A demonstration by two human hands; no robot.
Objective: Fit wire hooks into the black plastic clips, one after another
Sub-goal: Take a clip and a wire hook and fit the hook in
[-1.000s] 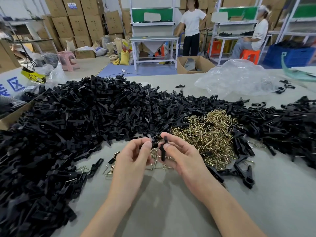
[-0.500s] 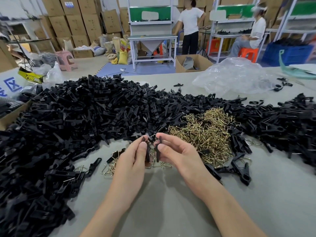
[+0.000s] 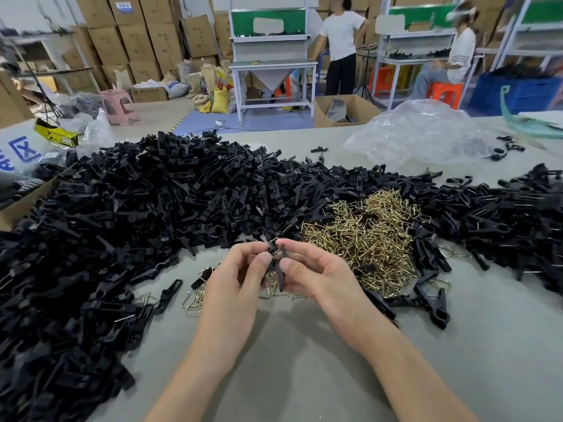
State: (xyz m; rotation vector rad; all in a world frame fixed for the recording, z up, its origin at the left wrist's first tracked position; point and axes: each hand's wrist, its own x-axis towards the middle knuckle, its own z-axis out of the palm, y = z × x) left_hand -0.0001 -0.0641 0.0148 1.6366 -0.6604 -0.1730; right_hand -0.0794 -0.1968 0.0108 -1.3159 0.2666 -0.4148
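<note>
Plastic part in hand: the clip point(image 3: 279, 277) stands nearly upright between the two hands, with its lower end pointing down to the table point(image 3: 304, 376).
Left hand point(image 3: 240, 278): closed on the clip; thumb and fingers pinch its upper part from the left side.
Right hand point(image 3: 316, 269): also closed on the clip; the thumb presses on the front and the fingers curl behind.
Wire hook point(image 3: 273, 240): a short bright piece shows at the top of the clip, just above the fingertips. I cannot tell if it is already seated.
Step, as I judge it: pressing the hook into the head of the clip.
How to do it well: one hand should only hold the clip steady, and the other should only guide the wire. Push straight along the slot, not sideways, so the thin wire does not bend. Let go only once it sits firm.
Risk: the wire may slip from the fingertips and fall among the loose hooks point(image 3: 195, 300) below the left hand.
Supply: the hook pile point(image 3: 365, 236) lies just beyond the right hand, and the clip pile point(image 3: 137, 214) spreads beyond and outside the left hand.
</note>
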